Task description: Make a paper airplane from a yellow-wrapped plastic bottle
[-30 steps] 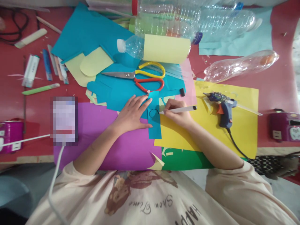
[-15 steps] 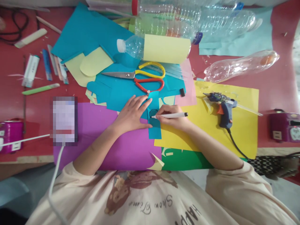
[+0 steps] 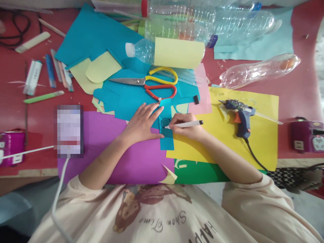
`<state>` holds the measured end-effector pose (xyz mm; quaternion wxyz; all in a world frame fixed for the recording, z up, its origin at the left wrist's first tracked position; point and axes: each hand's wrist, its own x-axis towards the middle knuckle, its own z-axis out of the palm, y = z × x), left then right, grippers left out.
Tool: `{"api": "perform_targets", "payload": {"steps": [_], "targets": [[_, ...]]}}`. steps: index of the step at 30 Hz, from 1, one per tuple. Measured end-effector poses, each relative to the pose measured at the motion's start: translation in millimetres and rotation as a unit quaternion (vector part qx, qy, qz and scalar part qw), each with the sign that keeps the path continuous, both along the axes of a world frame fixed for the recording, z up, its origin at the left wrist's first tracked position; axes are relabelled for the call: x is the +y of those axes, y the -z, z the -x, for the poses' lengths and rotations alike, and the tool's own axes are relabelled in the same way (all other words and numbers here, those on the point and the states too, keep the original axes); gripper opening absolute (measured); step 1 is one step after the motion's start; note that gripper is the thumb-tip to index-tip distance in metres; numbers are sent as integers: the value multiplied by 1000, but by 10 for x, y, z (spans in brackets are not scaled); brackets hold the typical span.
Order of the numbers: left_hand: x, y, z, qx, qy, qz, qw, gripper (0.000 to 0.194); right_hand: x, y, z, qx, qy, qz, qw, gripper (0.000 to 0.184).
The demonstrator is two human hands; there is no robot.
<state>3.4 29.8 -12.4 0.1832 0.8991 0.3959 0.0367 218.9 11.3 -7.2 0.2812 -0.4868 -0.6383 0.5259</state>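
Observation:
My right hand (image 3: 186, 126) grips a white marker (image 3: 188, 124) with a black end, its tip on a narrow blue paper strip (image 3: 167, 143). A black round outline (image 3: 165, 123) shows on the strip beside the tip. Fingers spread, my left hand (image 3: 143, 122) lies flat over the purple sheet (image 3: 108, 148), its fingertips and thumb at the strip's left edge. Just beyond the strip lie scissors (image 3: 141, 81) with one yellow and one red handle. A small black cap (image 3: 196, 99) rests to the right of them.
A glue gun (image 3: 241, 118) lies on the yellow sheet (image 3: 263, 141) at right. Clear plastic bottles (image 3: 182, 17) crowd the back, one wrapped in pale yellow paper (image 3: 179, 52). A blurred-out phone (image 3: 69, 130) with a cable sits left, near several markers (image 3: 33, 77).
The marker tip has moved slightly down and to the right along the outline, which now looks like a closed circle. My left hand stays in place.

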Motion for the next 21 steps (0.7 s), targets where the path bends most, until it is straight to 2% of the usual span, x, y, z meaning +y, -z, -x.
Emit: {"api": "perform_targets", "payload": {"steps": [8,15,21], "targets": [[6,4,-9,7,2,2,1000,98,66,-39,-91,21,26,-21,999,17],[3,-3,1,-4,4,0,1000,97,39,-38,-64,-11,-17,-3,1000,20],[-1,5,-2,-3,3,-3,1000,97,57,-49,-101,-3,11,-24,1000,19]]}}
